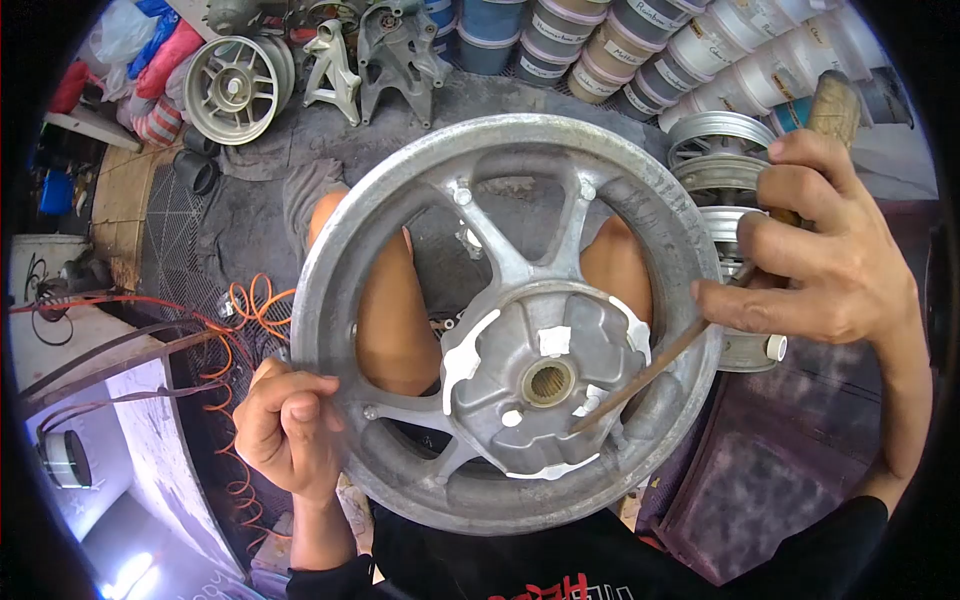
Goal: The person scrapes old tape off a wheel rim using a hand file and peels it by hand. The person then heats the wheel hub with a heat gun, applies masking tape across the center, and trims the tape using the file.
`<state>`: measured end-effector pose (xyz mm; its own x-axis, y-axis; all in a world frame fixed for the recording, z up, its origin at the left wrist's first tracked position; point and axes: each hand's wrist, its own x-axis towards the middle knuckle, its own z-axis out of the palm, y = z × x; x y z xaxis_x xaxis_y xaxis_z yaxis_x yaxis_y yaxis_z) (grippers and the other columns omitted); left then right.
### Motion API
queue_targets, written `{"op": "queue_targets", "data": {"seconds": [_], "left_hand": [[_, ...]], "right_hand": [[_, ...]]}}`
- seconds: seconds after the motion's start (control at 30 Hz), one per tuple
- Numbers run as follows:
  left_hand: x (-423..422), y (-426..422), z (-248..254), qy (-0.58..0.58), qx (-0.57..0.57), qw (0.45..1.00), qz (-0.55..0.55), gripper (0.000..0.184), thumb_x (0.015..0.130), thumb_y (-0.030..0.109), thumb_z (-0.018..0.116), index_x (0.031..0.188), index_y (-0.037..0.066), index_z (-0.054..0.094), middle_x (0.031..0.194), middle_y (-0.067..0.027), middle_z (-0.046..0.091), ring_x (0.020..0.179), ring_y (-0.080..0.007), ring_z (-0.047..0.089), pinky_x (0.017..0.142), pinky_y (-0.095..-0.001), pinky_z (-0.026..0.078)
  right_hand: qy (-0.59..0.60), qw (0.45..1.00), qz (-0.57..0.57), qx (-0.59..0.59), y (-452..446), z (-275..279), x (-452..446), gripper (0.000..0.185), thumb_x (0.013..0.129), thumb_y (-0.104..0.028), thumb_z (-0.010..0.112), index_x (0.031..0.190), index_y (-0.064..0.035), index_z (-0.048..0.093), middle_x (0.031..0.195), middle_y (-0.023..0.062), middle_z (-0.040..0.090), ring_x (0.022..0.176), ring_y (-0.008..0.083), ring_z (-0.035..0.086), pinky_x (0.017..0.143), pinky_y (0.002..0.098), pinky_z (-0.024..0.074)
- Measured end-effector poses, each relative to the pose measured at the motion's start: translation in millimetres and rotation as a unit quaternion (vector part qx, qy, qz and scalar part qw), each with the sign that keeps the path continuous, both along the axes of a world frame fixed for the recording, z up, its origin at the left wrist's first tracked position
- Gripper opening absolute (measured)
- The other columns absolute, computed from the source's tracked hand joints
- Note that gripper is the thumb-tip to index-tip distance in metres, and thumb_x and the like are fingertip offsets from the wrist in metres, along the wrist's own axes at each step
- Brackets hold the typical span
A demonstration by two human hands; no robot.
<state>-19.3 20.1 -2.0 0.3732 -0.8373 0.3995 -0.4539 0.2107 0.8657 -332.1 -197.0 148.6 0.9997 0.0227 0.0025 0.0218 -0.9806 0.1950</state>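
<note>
A bare grey motorcycle wheel rim is upright before me, between my legs, its hub facing up at me. White patches sit on the hub and along its edge, around a splined centre hole. My left hand is closed at the left edge of the wheel, fingers curled against it. In my right hand, above the wheel's right edge, is a wooden-handled tool with a long thin brown shaft. Its tip reaches the hub near a white patch; whether it touches I cannot tell.
Several lidded paint tubs stand stacked at the back. Another wheel and metal frame parts are at the back left. More wheels are stacked at right. An orange coiled hose runs down the left side.
</note>
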Motion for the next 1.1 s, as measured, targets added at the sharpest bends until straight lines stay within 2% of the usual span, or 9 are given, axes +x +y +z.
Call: {"op": "queue_targets", "data": {"seconds": [0.33,0.47,0.63,0.77,0.83,0.87,0.97,1.03,1.1], "left_hand": [[4.0,0.5,-0.5,-0.009,-0.001,1.000,-0.001,0.040,0.103,0.030,0.053,0.083,-0.004,0.060,0.063,-0.0032,0.049,0.049,-0.0051,0.039,0.050,-0.0198,0.027],[5.5,1.6,-0.4,-0.018,-0.001,1.000,-0.004,0.040,0.103,0.031,0.053,0.083,-0.004,0.060,0.064,-0.0042,0.052,0.048,-0.0049,0.038,0.050,-0.0199,0.027],[6.4,-1.0,-2.4,-0.020,-0.009,1.000,-0.007,0.041,0.103,0.031,0.053,0.084,-0.004,0.060,0.064,-0.0045,0.053,0.048,-0.0048,0.038,0.050,-0.0210,0.028],[6.2,1.1,-0.9,-0.002,0.030,0.999,0.017,0.025,0.094,0.019,0.064,0.087,-0.004,0.068,0.054,-0.0040,0.058,0.052,-0.0099,0.046,0.056,-0.0272,0.033],[0.7,-3.4,10.0,-0.026,0.071,0.997,0.019,0.015,0.091,0.010,0.066,0.090,-0.004,0.068,0.059,-0.0056,0.061,0.055,-0.0105,0.051,0.056,-0.0265,0.036],[-8.1,-4.5,20.4,0.032,0.116,0.992,0.034,0.010,0.085,-0.002,0.065,0.094,-0.005,0.069,0.072,-0.0091,0.067,0.062,-0.0141,0.061,0.058,-0.0264,0.043],[-18.9,-9.0,40.1,-0.060,0.128,0.989,-0.042,0.014,0.093,0.001,0.057,0.100,-0.008,0.066,0.080,-0.0098,0.062,0.066,-0.0133,0.059,0.062,-0.0242,0.045],[-24.7,-6.2,50.5,-0.076,0.117,0.984,-0.114,0.015,0.089,0.000,0.059,0.099,-0.007,0.067,0.079,-0.0112,0.063,0.066,-0.0160,0.059,0.065,-0.0277,0.045],[-21.0,7.1,46.0,-0.104,0.085,0.988,-0.081,0.014,0.091,0.005,0.059,0.097,-0.005,0.066,0.085,-0.0125,0.064,0.073,-0.0185,0.059,0.069,-0.0288,0.043]], "right_hand": [[0.022,0.994,0.105,-0.008,-15.6,9.3,36.6,0.042,0.039,-0.031,0.070,0.080,-0.0228,0.072,0.077,0.0008,0.047,0.080,0.0256,0.050,0.088,0.0529,0.0481],[-0.060,0.984,0.165,-0.003,-31.6,3.4,39.6,0.041,0.039,-0.031,0.070,0.079,-0.0232,0.071,0.075,0.0018,0.048,0.080,0.0272,0.051,0.083,0.0538,0.0489],[-0.056,0.979,0.198,-0.004,-33.6,7.8,54.1,0.043,0.036,-0.034,0.070,0.077,-0.0200,0.071,0.069,0.0034,0.048,0.076,0.0277,0.051,0.078,0.0559,0.0490],[-0.079,0.961,0.264,0.002,-43.7,6.8,54.6,0.041,0.040,-0.031,0.072,0.079,-0.0171,0.071,0.071,0.0042,0.050,0.077,0.0288,0.052,0.077,0.0557,0.0491],[-0.078,0.966,0.248,0.004,-41.1,8.9,57.8,0.039,0.042,-0.029,0.073,0.078,-0.0161,0.071,0.072,0.0045,0.051,0.078,0.0288,0.052,0.077,0.0553,0.0493],[-0.073,0.968,0.239,0.011,-39.5,10.7,60.0,0.037,0.043,-0.028,0.074,0.078,-0.0156,0.071,0.072,0.0047,0.051,0.078,0.0288,0.052,0.078,0.0550,0.0493],[-0.055,0.975,0.215,-0.009,-36.9,16.4,56.0,0.037,0.046,-0.026,0.075,0.082,-0.0158,0.070,0.075,0.0052,0.051,0.080,0.0289,0.051,0.078,0.0541,0.0486],[-0.021,0.981,0.186,-0.046,-33.2,29.6,45.9,0.039,0.050,-0.026,0.075,0.088,-0.0171,0.071,0.078,0.0053,0.050,0.083,0.0292,0.051,0.079,0.0529,0.0477],[0.014,0.992,0.112,-0.055,-30.5,41.0,17.4,0.036,0.055,-0.026,0.074,0.090,-0.0172,0.070,0.081,0.0059,0.050,0.086,0.0302,0.051,0.078,0.0522,0.0467]]}}
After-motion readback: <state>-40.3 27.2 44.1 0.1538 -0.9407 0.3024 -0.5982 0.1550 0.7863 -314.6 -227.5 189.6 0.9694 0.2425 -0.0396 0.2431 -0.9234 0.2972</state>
